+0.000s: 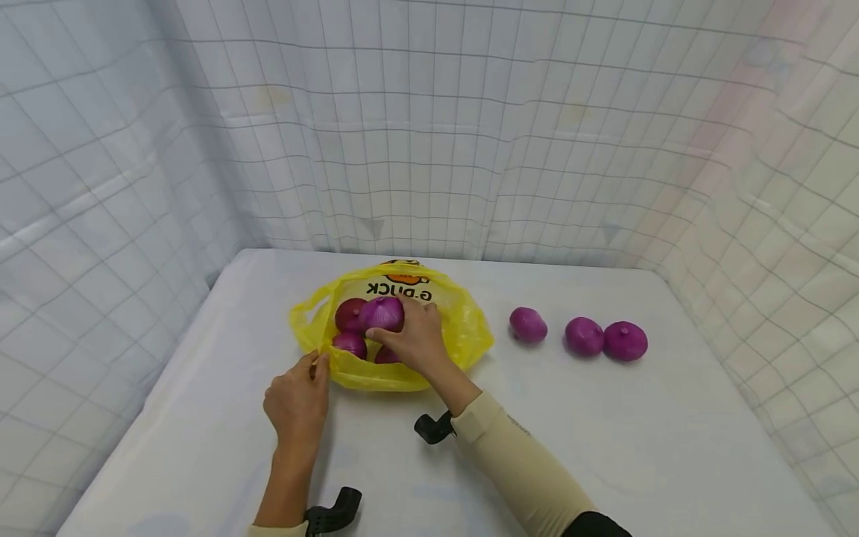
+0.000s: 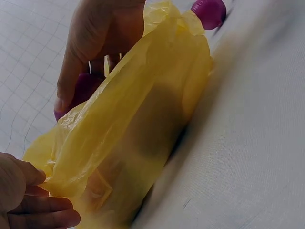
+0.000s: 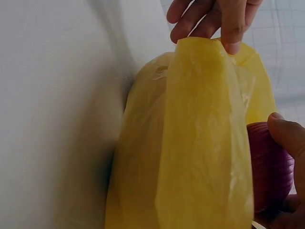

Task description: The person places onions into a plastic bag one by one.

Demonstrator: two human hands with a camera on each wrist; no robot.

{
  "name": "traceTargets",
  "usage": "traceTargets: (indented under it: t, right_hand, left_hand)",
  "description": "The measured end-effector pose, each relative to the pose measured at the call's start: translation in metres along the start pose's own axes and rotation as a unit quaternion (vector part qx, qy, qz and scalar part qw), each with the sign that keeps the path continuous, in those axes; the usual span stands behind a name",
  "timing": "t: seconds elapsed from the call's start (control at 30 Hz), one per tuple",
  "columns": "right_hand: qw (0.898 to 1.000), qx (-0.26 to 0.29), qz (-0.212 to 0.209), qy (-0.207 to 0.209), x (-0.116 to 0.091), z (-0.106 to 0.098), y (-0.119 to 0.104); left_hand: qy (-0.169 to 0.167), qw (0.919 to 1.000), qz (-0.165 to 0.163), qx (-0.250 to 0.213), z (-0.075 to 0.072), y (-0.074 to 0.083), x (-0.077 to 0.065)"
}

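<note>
A yellow plastic bag (image 1: 470,328) lies with its mouth facing up, dark lettering and an orange print on its inner side. My left hand (image 1: 298,395) pinches the bag's near left rim between thumb and fingers. Over the opening, my right hand (image 1: 417,335) holds a red onion (image 1: 381,314), thumb on one side and fingers on the other. Inside the bag are more red onions, one at the back (image 1: 349,316) and one near the left rim (image 1: 350,344). Another onion (image 1: 385,355) shows partly under the right hand. The right wrist view has the held onion (image 3: 269,167) just behind the bag's edge.
To the bag's right sit a single red onion (image 1: 528,326) and two more side by side, an onion (image 1: 584,337) and its neighbour (image 1: 625,341). A white cloth covers the table (image 1: 604,447). Grid-patterned curtains (image 1: 436,149) hang around the back and sides.
</note>
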State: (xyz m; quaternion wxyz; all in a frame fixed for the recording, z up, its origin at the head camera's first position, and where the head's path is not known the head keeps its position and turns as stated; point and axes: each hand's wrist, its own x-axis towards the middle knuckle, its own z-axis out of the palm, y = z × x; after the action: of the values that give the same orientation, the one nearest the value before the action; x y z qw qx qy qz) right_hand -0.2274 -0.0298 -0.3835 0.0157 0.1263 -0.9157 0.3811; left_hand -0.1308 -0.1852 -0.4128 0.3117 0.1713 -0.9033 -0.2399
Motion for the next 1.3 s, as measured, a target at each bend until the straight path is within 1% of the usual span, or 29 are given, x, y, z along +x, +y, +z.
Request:
traceTargets:
  t: [0.17,0.27,0.37,0.5,0.63,0.77,0.83,1.0,1.07,1.13,1.23,1.3]
  right_hand:
    - [0.999,-0.031,0.024,-0.019,0.006,0.005,0.004]
    - [0.998,-0.037,0.036,-0.028,0.008,0.007,0.007]
    - [0.998,-0.043,0.038,-0.034,0.009,0.008,0.009]
    - [0.998,-0.055,0.023,-0.033,0.007,0.006,0.011]
    - [0.998,-0.066,-0.016,-0.016,0.001,-0.002,0.01]
    - [0.997,-0.045,-0.066,0.016,-0.01,-0.021,0.005]
    - [0.995,-0.019,-0.087,0.036,-0.017,-0.035,0.002]
    - [0.987,0.029,-0.125,0.092,-0.035,-0.071,0.004]
    - [0.985,0.04,-0.126,0.113,-0.04,-0.085,0.01]
    - [0.983,0.053,-0.117,0.128,-0.044,-0.099,0.02]
    - [0.984,0.067,-0.081,0.143,-0.046,-0.118,0.041]
    - [0.984,0.078,-0.046,0.151,-0.048,-0.129,0.062]
  left_hand:
    - [0.009,0.9999,0.01,0.0,0.005,0.002,0.0]
    - [0.007,0.9999,0.011,0.0,0.006,0.004,-0.001]
    - [0.004,0.9999,0.011,0.0,0.007,0.006,-0.002]
    - [0.005,0.9999,0.012,-0.001,0.008,0.008,-0.003]
    - [0.011,0.9998,0.015,-0.001,0.008,0.009,-0.002]
    - [0.013,0.9999,0.01,-0.001,0.009,0.009,-0.002]
    - [0.013,0.9999,0.007,-0.004,0.009,0.008,-0.002]
    - [0.014,0.9999,0.001,-0.01,0.008,0.008,-0.003]
    - [0.015,0.9998,-0.001,-0.011,0.007,0.007,-0.003]
    - [0.017,0.9998,-0.002,-0.01,0.007,0.006,-0.004]
    - [0.022,0.9997,-0.002,-0.012,0.005,0.004,-0.004]
    - [0.025,0.9996,-0.001,-0.015,0.005,0.003,-0.004]
